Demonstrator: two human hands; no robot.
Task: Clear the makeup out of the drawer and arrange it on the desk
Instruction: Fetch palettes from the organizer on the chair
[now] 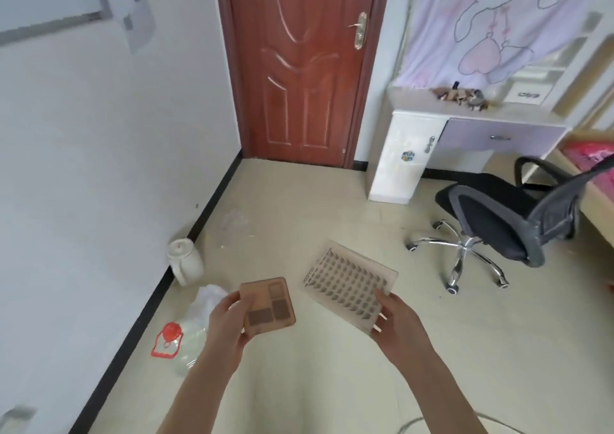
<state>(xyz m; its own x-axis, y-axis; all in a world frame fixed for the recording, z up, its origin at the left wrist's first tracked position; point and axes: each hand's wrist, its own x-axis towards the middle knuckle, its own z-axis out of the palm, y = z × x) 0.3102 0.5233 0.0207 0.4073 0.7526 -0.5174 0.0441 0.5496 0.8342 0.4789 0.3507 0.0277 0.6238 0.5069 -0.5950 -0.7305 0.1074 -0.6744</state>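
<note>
Your left hand (pixel 226 327) grips a small tan square eyeshadow palette (pixel 267 305) with brown pans, fingers curled round its left edge, at 7 o'clock of the view. Your right hand (pixel 397 325) pinches a larger beige tray (pixel 350 282) of many small wells at 5 o'clock. The white surface (pixel 465 110) with its shut lilac drawer (pixel 498 138) stands well apart at 2 o'clock, beyond a black mesh swivel chair (pixel 498 214).

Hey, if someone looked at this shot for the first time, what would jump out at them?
Probably the two flat tan palettes held up in the foreground: the left hand grips a small square palette with brown pans, and the right hand holds a larger rectangular palette with rows of small pans. Behind them, the reddish-brown panelled door dominates the far wall, with a black mesh office chair at right.
</note>
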